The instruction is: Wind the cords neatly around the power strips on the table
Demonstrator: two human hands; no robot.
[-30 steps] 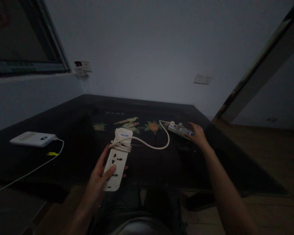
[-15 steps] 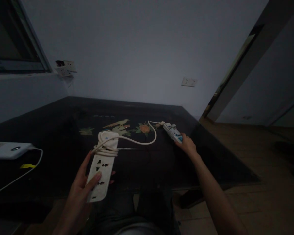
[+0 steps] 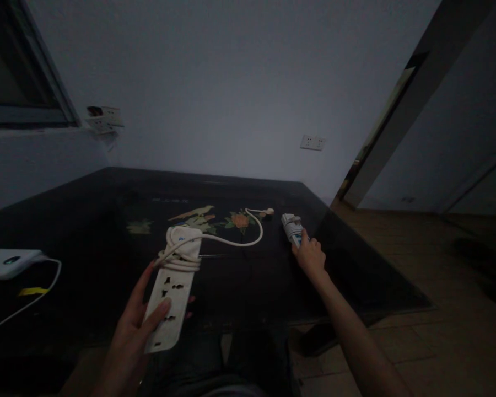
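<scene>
My left hand (image 3: 138, 325) grips a white power strip (image 3: 171, 309) by its lower end, thumb across the sockets. The strip is tilted up above the table edge, with its cord (image 3: 179, 262) wound around the upper part. A loose length of that cord curves right over the table to its plug (image 3: 268, 212). On the right, my right hand (image 3: 310, 255) is closed around the near end of a second, smaller whitish strip-like object (image 3: 291, 225). Grey cord is wrapped around it and a blue patch shows; its exact kind is hard to make out in the dim light.
The black table (image 3: 240, 281) has a bird and flower picture on its top. A white device (image 3: 8, 263) with a cable and a yellow tag (image 3: 33, 291) lies at the left. Wall sockets (image 3: 313, 143) sit on the wall behind.
The wrapped object in my right hand has moved away from the plug, leaving a gap between them. My left hand keeps its hold on the power strip. The view has shifted slightly.
</scene>
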